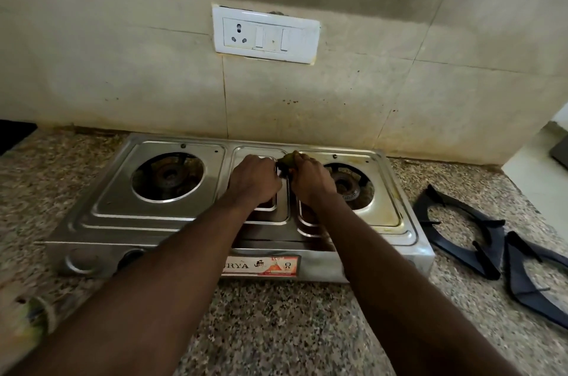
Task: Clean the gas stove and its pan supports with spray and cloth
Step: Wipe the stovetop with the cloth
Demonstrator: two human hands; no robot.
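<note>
Speckled granite counter (276,329) carries the stainless-steel two-burner gas stove (104,215), which stands against the far tiled wall. On my feed its left burner (168,176) sits bare. Over the stove's middle panel the left hand (255,180) lies knuckles up with its fingers curled under; I cannot tell whether it holds anything. Just right of it, at the panel's far edge, I see a crumpled green-yellow cloth (287,162), gripped by the right hand (312,180) with fingers bent round it. The right burner (350,186) shows beside that hand. Further right, two black metal pan supports (461,231) lie side by side on the counter, off the stove.
</note>
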